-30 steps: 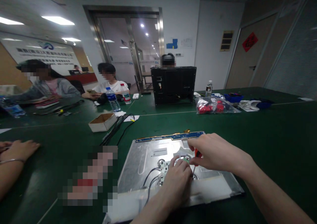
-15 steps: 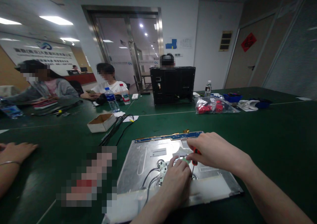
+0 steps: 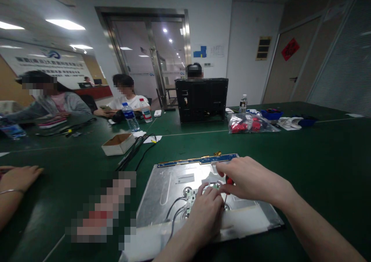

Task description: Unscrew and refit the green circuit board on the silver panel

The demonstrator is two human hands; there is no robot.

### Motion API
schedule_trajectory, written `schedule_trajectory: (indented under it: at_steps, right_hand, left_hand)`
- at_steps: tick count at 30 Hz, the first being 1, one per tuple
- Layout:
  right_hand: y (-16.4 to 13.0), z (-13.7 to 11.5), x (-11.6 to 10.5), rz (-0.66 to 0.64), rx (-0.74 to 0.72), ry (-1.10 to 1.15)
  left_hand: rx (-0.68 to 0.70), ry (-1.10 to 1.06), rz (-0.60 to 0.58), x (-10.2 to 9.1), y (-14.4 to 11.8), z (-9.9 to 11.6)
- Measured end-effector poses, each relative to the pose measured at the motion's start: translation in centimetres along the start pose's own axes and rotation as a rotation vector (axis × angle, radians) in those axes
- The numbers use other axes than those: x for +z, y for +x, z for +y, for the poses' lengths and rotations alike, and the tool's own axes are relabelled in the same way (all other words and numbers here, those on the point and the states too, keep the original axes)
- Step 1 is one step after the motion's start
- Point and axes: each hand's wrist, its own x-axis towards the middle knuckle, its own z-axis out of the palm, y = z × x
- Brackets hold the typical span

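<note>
Right now both hands work on the back of a metal display panel (image 3: 174, 192) that lies flat on the green table (image 3: 304, 157), close to the near edge. The right hand (image 3: 249, 179) reaches in from the right, its fingers pinched around the red handle of a small screwdriver (image 3: 228, 181) whose thin shaft points down toward the panel. The left hand (image 3: 207, 210) rests on the panel just below, fingers curled together and pressing on a small white circuit board (image 3: 191, 196); its fingertips lie just beside the screwdriver. Black wires (image 3: 174, 210) run from that board across the metal toward the near edge. A blue strip board (image 3: 199, 160) runs along the panel's far edge.

Farther back stand a black case (image 3: 203, 99), a small cardboard box (image 3: 118, 143) with black cables (image 3: 139, 148) beside it, two water bottles (image 3: 130, 117) and a clear bag of red parts (image 3: 246, 123). At the left edge another person's hand (image 3: 19, 176) rests flat on the table, well apart from the panel.
</note>
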Motion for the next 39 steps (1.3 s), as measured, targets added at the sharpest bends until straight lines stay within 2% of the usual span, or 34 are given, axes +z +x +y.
schedule_trajectory:
  at_steps: [5,12,17,23,32,39]
  right_hand:
    - [-0.44,0.38,0.26,-0.009,-0.067,0.057]
    - [0.23,-0.10,-0.09,0.003,0.069,-0.025]
    - [-0.13,0.12,0.06,0.015,0.016,-0.021]
    - [0.36,-0.11,-0.02,-0.005,0.119,-0.055]
    - [-0.46,0.48,-0.03,-0.003,-0.092,0.075]
    - [0.14,0.02,0.17,0.000,0.064,-0.024]
  left_hand:
    - [0.016,-0.013,0.001,-0.09,0.00,-0.06]
    - [0.004,0.017,-0.006,-0.31,-0.08,0.22]
    - [-0.002,0.013,-0.026,-0.67,-0.08,0.43]
    - [0.009,0.011,-0.051,-0.52,0.00,0.17]
    - [-0.001,-0.004,-0.007,-0.11,0.08,0.13]
    - [0.000,-0.050,-0.010,-0.56,0.01,0.26]
